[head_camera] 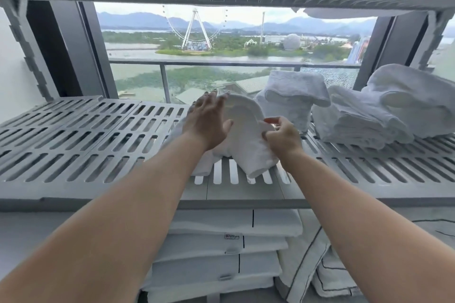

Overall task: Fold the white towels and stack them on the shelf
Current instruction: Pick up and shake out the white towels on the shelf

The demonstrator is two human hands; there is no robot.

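Folded white linens (221, 253) stacked below the slatted shelf (73, 145) lie nearest. On the shelf's middle, a small white towel (242, 128) stands humped and half folded; it looks light, soft and floppy, likely best taken by its edges or corners. Left hand (209, 122) is spread flat against the towel's left face, while right hand (283, 136) pinches a fold at its right edge. Folded towels (357, 110) sit just beside.

Items I log: shelf (73, 145), grey slotted plastic, matt, smooth. White towel (248, 135), soft cloth, fine nap. Folded towels (295, 91), thick terry, fluffy and rough-looped. Lower stack (221, 248), flat white cloth with black stitched lines.
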